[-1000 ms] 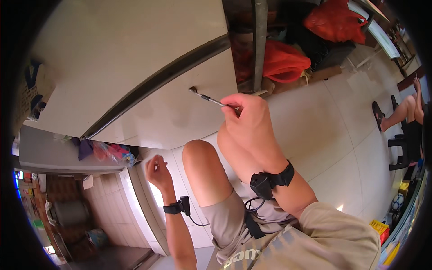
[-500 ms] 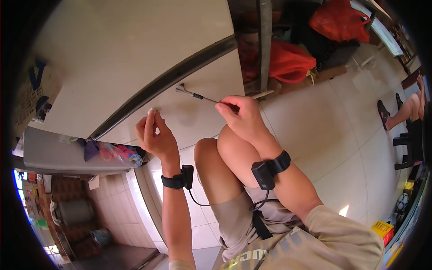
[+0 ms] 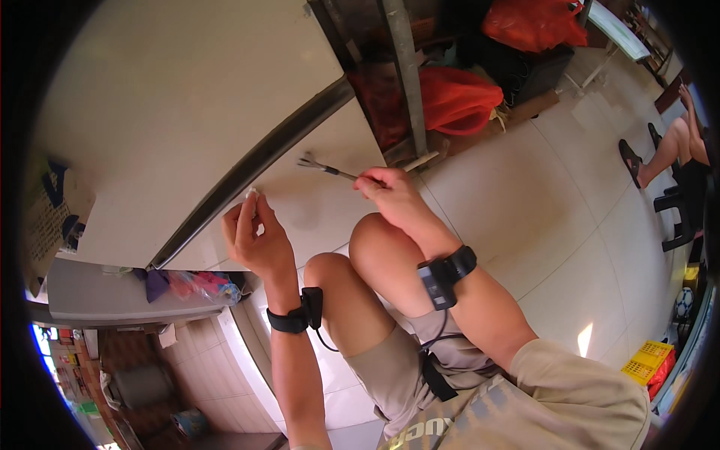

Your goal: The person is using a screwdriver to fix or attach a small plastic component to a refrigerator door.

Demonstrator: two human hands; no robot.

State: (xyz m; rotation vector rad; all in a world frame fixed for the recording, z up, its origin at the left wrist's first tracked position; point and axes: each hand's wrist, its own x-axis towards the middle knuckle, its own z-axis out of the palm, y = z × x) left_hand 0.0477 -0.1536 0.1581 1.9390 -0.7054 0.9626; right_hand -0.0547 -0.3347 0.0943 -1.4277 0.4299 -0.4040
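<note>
My left hand (image 3: pixel 259 236) is closed in a pinch, fingertips up, on a small white piece (image 3: pixel 253 192) that looks like tissue or cotton; its kind is hard to tell. My right hand (image 3: pixel 394 193) is closed around a thin metal rod (image 3: pixel 341 175) with a dark section and a small pronged silver head (image 3: pixel 307 161), much like a back scratcher. The pronged head points left, toward the far side of my left hand, and is apart from it. Both hands are raised above my knees, in front of a pale panel (image 3: pixel 300 187) below a dark curved strip (image 3: pixel 259 165).
A large cream panel (image 3: pixel 187 97) fills the far left. Red plastic bags (image 3: pixel 457 101) lie by a metal post (image 3: pixel 405 82) at the back. A seated person's leg (image 3: pixel 664 150) shows at right. A yellow basket (image 3: pixel 645 362) stands at the lower right on the tiled floor (image 3: pixel 525 240).
The view has shifted a little, moving the background left at the top. The rod's head has turned, so its prongs show more clearly. Both hands keep their holds.
</note>
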